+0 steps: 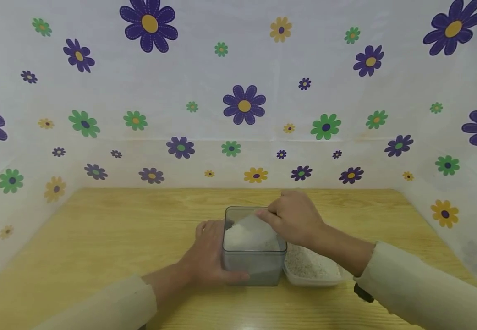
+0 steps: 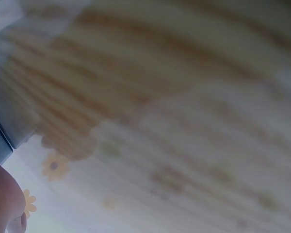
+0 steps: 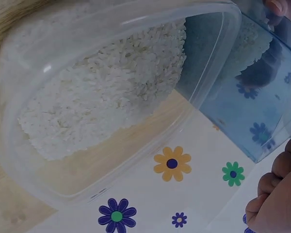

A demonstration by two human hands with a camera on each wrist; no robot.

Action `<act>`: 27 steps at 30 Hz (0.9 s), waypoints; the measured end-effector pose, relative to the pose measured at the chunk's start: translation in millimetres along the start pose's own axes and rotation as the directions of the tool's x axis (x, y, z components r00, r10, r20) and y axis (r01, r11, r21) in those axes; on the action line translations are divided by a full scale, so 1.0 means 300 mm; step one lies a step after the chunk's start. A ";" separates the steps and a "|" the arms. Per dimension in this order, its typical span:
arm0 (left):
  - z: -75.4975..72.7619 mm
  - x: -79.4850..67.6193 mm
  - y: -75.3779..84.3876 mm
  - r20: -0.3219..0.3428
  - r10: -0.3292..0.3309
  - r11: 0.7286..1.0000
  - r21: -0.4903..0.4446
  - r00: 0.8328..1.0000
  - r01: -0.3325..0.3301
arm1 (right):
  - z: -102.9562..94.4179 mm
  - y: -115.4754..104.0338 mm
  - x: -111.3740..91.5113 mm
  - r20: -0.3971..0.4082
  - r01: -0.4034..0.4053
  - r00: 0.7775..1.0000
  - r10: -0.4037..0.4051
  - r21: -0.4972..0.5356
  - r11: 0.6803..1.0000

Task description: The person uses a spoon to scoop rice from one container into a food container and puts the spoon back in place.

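Note:
A square, see-through grey-blue bin [image 1: 259, 268] stands on the table with white rice [image 1: 235, 236] inside. My left hand [image 1: 209, 252] grips its left side, thumb along the front wall and fingers toward the back. Over the bin's right rim, my right hand [image 1: 298, 220] pinches a translucent whitish piece [image 1: 256, 231] that slants down into the bin; its full shape is hidden. Curled fingers of that hand show at the lower right of the right wrist view. Beside the bin, below my right forearm, sits a clear plastic container [image 3: 43, 194] holding rice [image 3: 111, 77].
The wood-grain table [image 1: 118, 238] carries the bin and container close together. White flower-printed sheeting [image 1: 205, 123] encloses the back and both sides. A small dark object [image 1: 363, 293] shows under my right sleeve.

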State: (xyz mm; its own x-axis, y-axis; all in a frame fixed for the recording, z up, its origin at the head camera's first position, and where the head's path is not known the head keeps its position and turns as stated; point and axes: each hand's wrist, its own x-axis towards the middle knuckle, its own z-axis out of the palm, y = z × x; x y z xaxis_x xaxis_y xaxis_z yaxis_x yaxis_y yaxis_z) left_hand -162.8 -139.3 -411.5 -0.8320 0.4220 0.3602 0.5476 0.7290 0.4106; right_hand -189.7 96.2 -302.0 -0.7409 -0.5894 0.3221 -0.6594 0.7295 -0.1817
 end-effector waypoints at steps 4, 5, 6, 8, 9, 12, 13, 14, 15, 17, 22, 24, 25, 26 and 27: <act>0.003 -0.001 -0.006 -0.003 -0.004 1.000 -0.007 1.000 0.003 | -0.006 0.021 -0.008 -0.035 -0.032 0.999 0.034 0.061 0.998; 0.002 -0.002 -0.006 -0.004 -0.003 1.000 -0.008 1.000 0.002 | -0.009 0.025 -0.009 -0.038 -0.038 0.998 0.041 0.083 0.996; 0.002 -0.002 -0.006 -0.006 -0.001 1.000 -0.011 1.000 0.001 | -0.012 0.030 -0.009 -0.037 -0.046 0.998 0.050 0.105 0.993; 0.001 -0.003 -0.006 -0.011 0.002 1.000 -0.011 1.000 -0.002 | -0.021 0.040 -0.012 -0.041 -0.060 0.997 0.067 0.150 0.987; 0.001 -0.002 -0.006 -0.013 0.008 1.000 -0.010 1.000 -0.008 | -0.027 0.044 -0.013 -0.044 -0.068 0.996 0.077 0.174 0.982; 0.002 0.002 -0.007 -0.013 0.018 1.000 0.000 1.000 -0.018 | -0.051 0.059 -0.018 -0.058 -0.083 0.994 0.097 0.214 0.973; 0.002 0.008 -0.008 -0.014 0.022 1.000 0.004 1.000 -0.022 | -0.062 0.065 -0.020 -0.067 -0.086 0.992 0.103 0.218 0.972; 0.002 0.013 -0.009 -0.015 0.026 1.000 0.004 1.000 -0.026 | -0.073 0.071 -0.022 -0.075 -0.094 0.991 0.112 0.217 0.972; 0.003 0.019 -0.010 -0.013 0.029 1.000 0.006 0.999 -0.029 | -0.084 0.078 -0.026 -0.079 -0.105 0.989 0.125 0.217 0.971; 0.005 0.028 -0.012 -0.010 0.033 0.999 0.009 0.999 -0.033 | -0.105 0.094 -0.034 -0.084 -0.129 0.985 0.149 0.209 0.969; 0.007 0.033 -0.011 -0.027 0.043 0.999 0.005 0.999 -0.043 | -0.146 0.140 -0.073 -0.087 -0.196 0.973 0.214 0.175 0.965; 0.007 0.025 -0.011 -0.024 0.030 1.000 0.001 0.999 -0.030 | -0.154 0.163 -0.094 -0.088 -0.219 0.968 0.237 0.174 0.960; 0.006 0.020 -0.010 -0.020 0.022 1.000 -0.001 1.000 -0.022 | -0.156 0.176 -0.107 -0.089 -0.231 0.964 0.249 0.173 0.957; 0.007 0.016 -0.010 -0.017 0.014 1.000 -0.002 1.000 -0.014 | -0.157 0.191 -0.121 -0.095 -0.237 0.962 0.256 0.175 0.955; 0.007 0.012 -0.007 -0.014 0.006 1.000 -0.011 1.000 -0.007 | -0.156 0.207 -0.136 -0.099 -0.247 0.959 0.267 0.174 0.953</act>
State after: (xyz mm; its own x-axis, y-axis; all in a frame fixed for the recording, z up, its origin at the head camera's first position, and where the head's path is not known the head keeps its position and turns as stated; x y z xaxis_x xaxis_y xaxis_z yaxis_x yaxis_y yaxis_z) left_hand -167.1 -138.3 -412.8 -0.8270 0.4189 0.3748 0.5540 0.7201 0.4176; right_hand -194.3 181.8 -282.8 -0.8734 -0.3361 0.3525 -0.4678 0.7805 -0.4148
